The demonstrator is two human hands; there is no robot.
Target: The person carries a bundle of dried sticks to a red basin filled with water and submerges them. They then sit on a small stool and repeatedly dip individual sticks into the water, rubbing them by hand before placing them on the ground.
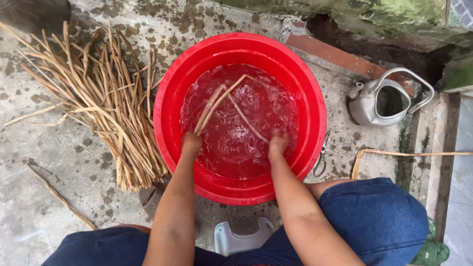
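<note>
Both hands in red basin [310, 88] water: left hand [191, 143] and right hand [278, 142] each gripping one end of bent strip [231, 96]; dry bundle [98, 98] alongside.

Both hands [191, 143] [278, 142] lowered, fingers closed

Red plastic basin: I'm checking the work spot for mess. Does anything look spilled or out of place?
No spill shows around the red plastic basin. Only the small metal scissors lie loose on the concrete beside it, near the right hand.
</note>
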